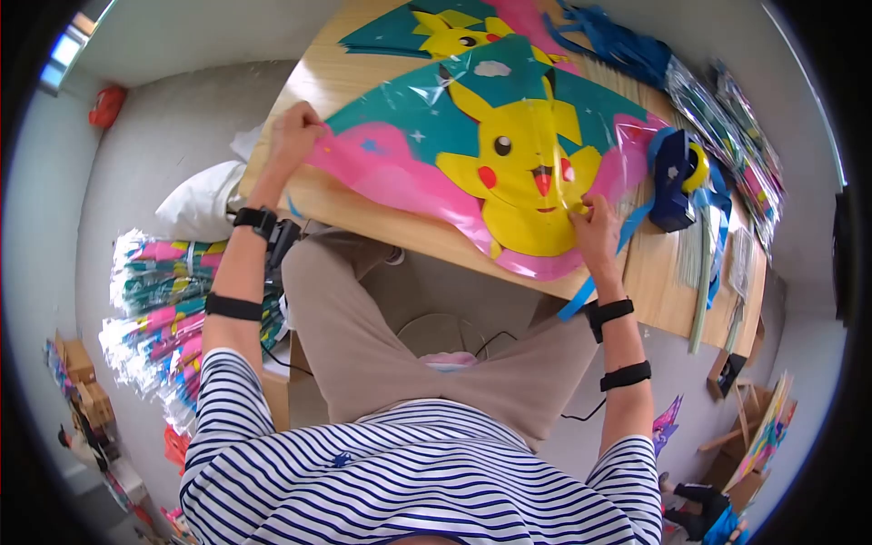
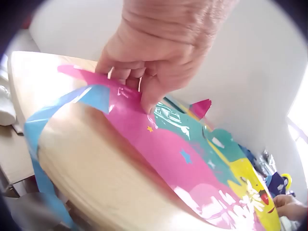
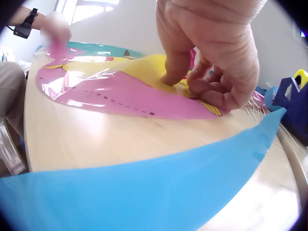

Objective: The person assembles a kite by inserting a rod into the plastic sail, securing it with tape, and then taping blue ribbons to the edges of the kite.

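A printed plastic kite point(image 1: 409, 136), teal and pink with a yellow cartoon figure, spreads over the near part of the wooden table. At its left corner my left hand point(image 1: 295, 136) pinches the pink edge between thumb and fingers. In the left wrist view a blue ribbon point(image 2: 62, 106) hangs from that corner over the table edge. My right hand point(image 1: 597, 232) pinches the kite's lower right part, near the figure's foot. Close below it, another blue ribbon point(image 3: 144, 192) crosses the right wrist view.
A dark blue tape dispenser point(image 1: 672, 186) stands right of the kite. Beyond lie more printed kite sheets point(image 1: 391, 32), a heap of blue ribbon point(image 1: 618, 45) and wrapped bundles point(image 1: 727, 127). Thin rods point(image 1: 692, 259) lie at the table's right. Packed kites point(image 1: 173, 300) are piled at lower left.
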Demonstrator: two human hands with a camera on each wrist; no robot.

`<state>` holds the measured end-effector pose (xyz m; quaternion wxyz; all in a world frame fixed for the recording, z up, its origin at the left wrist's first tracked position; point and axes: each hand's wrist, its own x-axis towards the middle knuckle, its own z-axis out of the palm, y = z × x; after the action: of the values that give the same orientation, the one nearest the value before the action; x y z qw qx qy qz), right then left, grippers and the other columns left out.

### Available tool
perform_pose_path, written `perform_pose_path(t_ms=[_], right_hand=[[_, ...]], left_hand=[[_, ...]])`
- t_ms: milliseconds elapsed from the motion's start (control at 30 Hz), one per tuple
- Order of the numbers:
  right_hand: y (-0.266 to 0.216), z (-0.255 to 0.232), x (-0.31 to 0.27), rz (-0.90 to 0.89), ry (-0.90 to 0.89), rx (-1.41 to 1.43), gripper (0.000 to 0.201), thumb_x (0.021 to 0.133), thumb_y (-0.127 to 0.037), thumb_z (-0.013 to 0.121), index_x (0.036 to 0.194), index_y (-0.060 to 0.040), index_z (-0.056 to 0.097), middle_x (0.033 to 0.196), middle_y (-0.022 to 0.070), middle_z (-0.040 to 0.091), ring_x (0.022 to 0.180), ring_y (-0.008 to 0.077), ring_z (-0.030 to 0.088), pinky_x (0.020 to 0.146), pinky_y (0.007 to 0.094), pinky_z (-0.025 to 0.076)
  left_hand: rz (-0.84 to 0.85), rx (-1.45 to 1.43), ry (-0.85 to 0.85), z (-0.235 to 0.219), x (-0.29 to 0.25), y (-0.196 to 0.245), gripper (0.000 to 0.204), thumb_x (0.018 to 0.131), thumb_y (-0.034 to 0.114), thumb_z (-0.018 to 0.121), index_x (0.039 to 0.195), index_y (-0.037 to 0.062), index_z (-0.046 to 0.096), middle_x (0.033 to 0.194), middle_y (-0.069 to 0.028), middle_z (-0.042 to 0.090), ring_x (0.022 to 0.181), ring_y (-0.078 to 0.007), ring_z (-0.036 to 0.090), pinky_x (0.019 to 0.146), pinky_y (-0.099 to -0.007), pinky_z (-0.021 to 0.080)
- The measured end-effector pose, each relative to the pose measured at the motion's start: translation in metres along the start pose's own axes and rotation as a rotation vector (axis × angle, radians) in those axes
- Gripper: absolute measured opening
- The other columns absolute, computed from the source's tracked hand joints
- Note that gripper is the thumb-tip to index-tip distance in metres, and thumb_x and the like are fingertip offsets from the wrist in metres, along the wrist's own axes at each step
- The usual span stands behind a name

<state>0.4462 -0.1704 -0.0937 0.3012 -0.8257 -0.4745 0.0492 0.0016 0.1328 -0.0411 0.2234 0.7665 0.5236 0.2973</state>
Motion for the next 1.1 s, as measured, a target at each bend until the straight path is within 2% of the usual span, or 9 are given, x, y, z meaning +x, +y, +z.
perform_pose_path(t_ms=[100, 133, 233, 267, 367, 467, 700, 1000, 1100], right_hand=[[-0.015, -0.004, -0.01, -0.026, 0.039, 0.028, 0.036, 0.077, -0.011, 0.077, 0.11, -0.0047, 0.064, 0.099, 0.0154, 0.064, 0.078, 0.0313, 0.063, 0.073, 0.0426, 0.051], [-0.023, -0.005, -0.011, 0.046, -0.007, 0.013, 0.037, 0.077, -0.012, 0.076, 0.112, -0.0053, 0.064, 0.106, 0.0151, 0.062, 0.089, 0.0315, 0.062, 0.078, 0.0426, 0.05], [-0.034, 0.0, -0.005, -0.126, 0.08, -0.22, 0.039, 0.077, -0.012, 0.075, 0.115, -0.0076, 0.065, 0.111, 0.0135, 0.06, 0.104, 0.0329, 0.058, 0.086, 0.0434, 0.048], [-0.041, -0.003, 0.0, -0.085, 0.01, -0.24, 0.046, 0.078, -0.014, 0.075, 0.122, -0.0104, 0.064, 0.121, 0.0148, 0.059, 0.119, 0.0361, 0.052, 0.095, 0.0464, 0.044], [-0.054, 0.0, 0.022, -0.318, 0.124, -0.318, 0.052, 0.082, -0.02, 0.074, 0.131, -0.0121, 0.061, 0.13, 0.0161, 0.056, 0.124, 0.037, 0.05, 0.104, 0.0505, 0.04], [-0.051, 0.018, 0.049, -0.428, 0.118, -0.378, 0.055, 0.087, -0.029, 0.072, 0.137, -0.0121, 0.057, 0.139, 0.0157, 0.053, 0.129, 0.0365, 0.048, 0.112, 0.0549, 0.033], [-0.048, 0.027, 0.035, -0.303, -0.071, -0.569, 0.062, 0.089, -0.039, 0.068, 0.138, -0.003, 0.053, 0.142, 0.0151, 0.051, 0.131, 0.0349, 0.048, 0.115, 0.0594, 0.027], [-0.062, 0.031, -0.003, -0.211, -0.036, -0.617, 0.065, 0.087, -0.047, 0.068, 0.131, -0.0013, 0.056, 0.135, 0.016, 0.053, 0.125, 0.0355, 0.05, 0.108, 0.0689, 0.03], [-0.07, 0.042, -0.005, -0.223, -0.025, -0.584, 0.064, 0.086, -0.048, 0.069, 0.128, -0.0011, 0.056, 0.132, 0.0162, 0.052, 0.123, 0.0353, 0.05, 0.108, 0.069, 0.031]], left_hand=[[0.17, 0.187, 0.191, -0.023, 0.025, 0.018, 0.012, 0.078, 0.003, 0.071, 0.084, 0.0047, 0.061, 0.073, -0.0136, 0.064, 0.067, -0.0305, 0.062, 0.065, -0.0388, 0.05], [0.172, 0.198, 0.199, -0.026, 0.032, 0.017, 0.012, 0.079, 0.003, 0.071, 0.085, 0.0046, 0.06, 0.074, -0.0136, 0.064, 0.067, -0.0306, 0.063, 0.065, -0.039, 0.05], [0.146, 0.217, 0.226, -0.034, 0.058, 0.011, 0.013, 0.082, 0.003, 0.07, 0.088, 0.0044, 0.058, 0.076, -0.014, 0.064, 0.07, -0.0314, 0.064, 0.065, -0.0395, 0.05], [0.111, 0.207, 0.229, -0.034, 0.064, 0.011, 0.013, 0.082, 0.003, 0.07, 0.088, 0.0043, 0.058, 0.077, -0.0143, 0.064, 0.071, -0.0321, 0.064, 0.066, -0.0396, 0.05], [0.114, 0.259, 0.243, -0.032, 0.078, 0.01, 0.013, 0.084, 0.005, 0.069, 0.089, 0.0048, 0.057, 0.08, -0.0142, 0.065, 0.076, -0.0335, 0.064, 0.069, -0.0405, 0.05], [0.094, 0.348, 0.24, -0.026, 0.086, 0.001, 0.012, 0.086, 0.008, 0.068, 0.091, 0.006, 0.058, 0.085, -0.0137, 0.067, 0.082, -0.0347, 0.064, 0.072, -0.0417, 0.05], [0.082, 0.415, 0.209, -0.007, 0.102, -0.035, 0.013, 0.088, 0.017, 0.067, 0.093, 0.0076, 0.06, 0.092, -0.0146, 0.068, 0.09, -0.0381, 0.065, 0.075, -0.0457, 0.05], [0.127, 0.639, 0.315, -0.002, 0.144, -0.033, 0.013, 0.087, 0.018, 0.066, 0.099, 0.0141, 0.063, 0.107, -0.0093, 0.069, 0.104, -0.033, 0.065, 0.089, -0.047, 0.047], [0.345, 0.936, 0.504, 0.017, 0.134, -0.017, 0.02, 0.091, 0.019, 0.063, 0.11, 0.0187, 0.066, 0.112, -0.0053, 0.069, 0.102, -0.0317, 0.065, 0.091, -0.0487, 0.044]])
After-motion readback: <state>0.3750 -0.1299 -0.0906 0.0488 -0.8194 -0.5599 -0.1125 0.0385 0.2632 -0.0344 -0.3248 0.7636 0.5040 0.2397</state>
